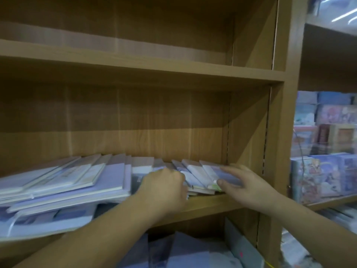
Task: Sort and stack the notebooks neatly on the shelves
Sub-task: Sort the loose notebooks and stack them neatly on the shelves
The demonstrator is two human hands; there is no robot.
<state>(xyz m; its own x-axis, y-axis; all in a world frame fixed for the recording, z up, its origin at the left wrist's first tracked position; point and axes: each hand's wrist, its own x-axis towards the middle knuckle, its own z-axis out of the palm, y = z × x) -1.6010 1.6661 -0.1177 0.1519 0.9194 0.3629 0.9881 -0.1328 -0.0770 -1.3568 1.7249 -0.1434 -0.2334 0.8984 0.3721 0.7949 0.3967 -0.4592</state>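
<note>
Left grip (164, 187) curled on leaning pale-blue notebooks (195, 174), right grip (245, 182) flat atop

We have one view only, head-worn, wide-angle. It faces the wooden shelf unit (278, 78) straight on, tilted slightly down, close in, with both forearms entering from the bottom edge.

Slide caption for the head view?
Left hand grips and right hand presses small notebooks on a shelf, beside a larger stack.

Left hand (164, 187) curled; right hand (249, 183) flat, fingers spread.
</note>
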